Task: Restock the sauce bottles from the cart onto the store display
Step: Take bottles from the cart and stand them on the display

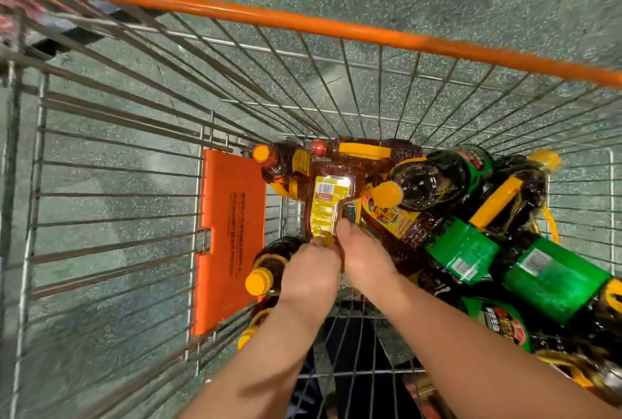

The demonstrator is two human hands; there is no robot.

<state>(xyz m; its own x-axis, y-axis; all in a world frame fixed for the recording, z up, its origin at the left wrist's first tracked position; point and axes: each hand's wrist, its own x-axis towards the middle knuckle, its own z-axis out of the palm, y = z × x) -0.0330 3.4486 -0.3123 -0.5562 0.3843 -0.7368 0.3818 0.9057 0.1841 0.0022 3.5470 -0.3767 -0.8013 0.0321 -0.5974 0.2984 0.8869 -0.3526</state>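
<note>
While both hands reach into the cart [111, 156], this is how things lie:
Bottle: yellow-labelled sauce bottle [331, 206] lying atop the pile, middle of the cart.
Left hand [311, 270]: fingers curled on the bottle's near end.
Right hand [361, 253]: thumb pressed on the label, fingers hidden beneath.
Risk: lifting may dislodge neighbours; the green-labelled bottles [505, 260] right could roll.
Cause: loosely heaped bottles leaning together.

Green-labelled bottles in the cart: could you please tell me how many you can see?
3: one upper right, one mid-right, one far right. Others may be hidden.
</note>
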